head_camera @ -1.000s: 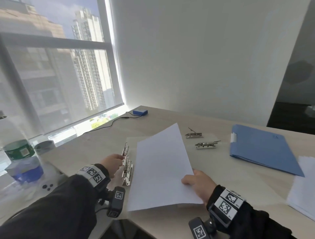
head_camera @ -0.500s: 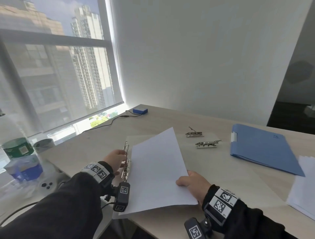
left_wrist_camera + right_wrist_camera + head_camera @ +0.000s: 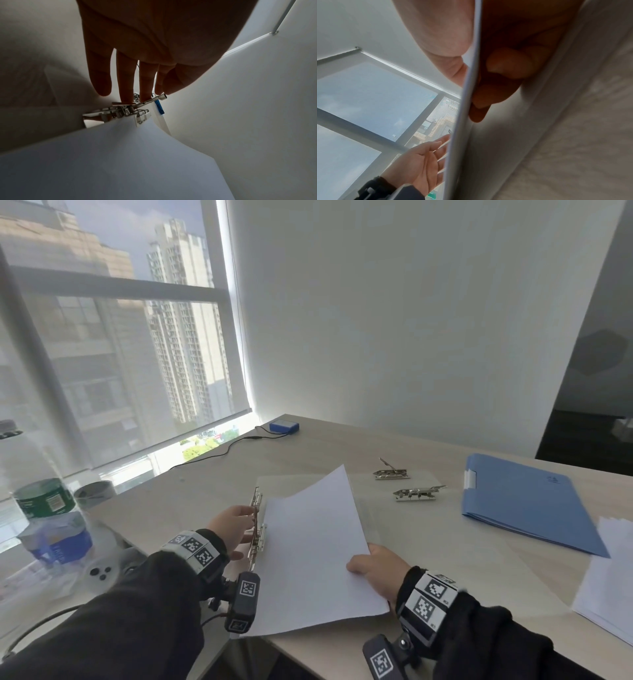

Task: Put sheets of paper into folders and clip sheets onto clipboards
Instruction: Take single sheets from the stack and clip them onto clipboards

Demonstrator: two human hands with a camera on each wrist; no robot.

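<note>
White paper sheet (image 3: 308,549): over transparent clipboard on pale wooden bench (image 3: 428,546), pinched by right hand (image 3: 375,568) grip. Left hand (image 3: 233,525), straight fingers (image 3: 126,81) pressing silver spring clip (image 3: 123,109) lever, apparently to admit sheet edge.

Left hand (image 3: 230,527) fingers (image 3: 127,86) straight — right hand (image 3: 378,571) pinching.

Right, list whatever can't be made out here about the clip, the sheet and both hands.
- Clip: whether the sheet edge is under it; head view, the paper covers the jaw line; left wrist view too dark.
- Left hand fingers: silhouetted against backlight in the left wrist view.
- Right hand: fingers under the sheet hidden in the head view.
- Paper stack: cut off by the right edge, head view.
</note>
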